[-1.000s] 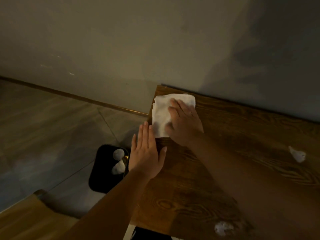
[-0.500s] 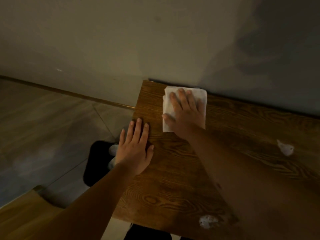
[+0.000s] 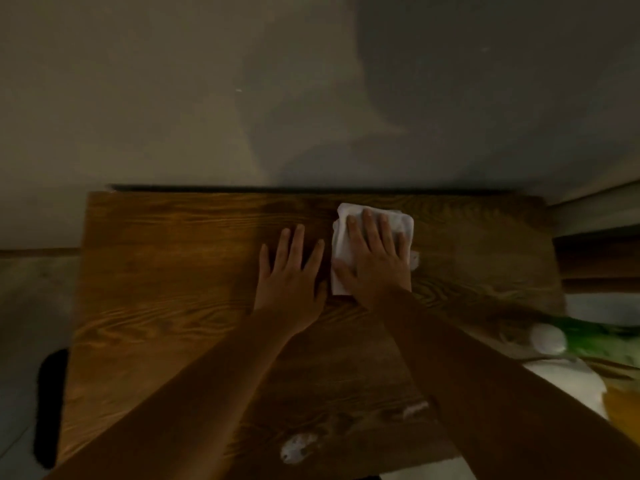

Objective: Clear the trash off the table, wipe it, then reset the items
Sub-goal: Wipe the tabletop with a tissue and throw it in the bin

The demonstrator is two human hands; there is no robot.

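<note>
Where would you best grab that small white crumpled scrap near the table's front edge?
Pinch the crumpled white scrap from straight above, fingertips closing on its raised folds. It lies low on the wooden table with bare wood around it, so nothing blocks a top approach. The left hand, flat and empty, looks freer than the right hand pressing the white cloth.

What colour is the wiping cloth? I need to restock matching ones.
White cloth, pressed flat under the right hand; head view.
</note>
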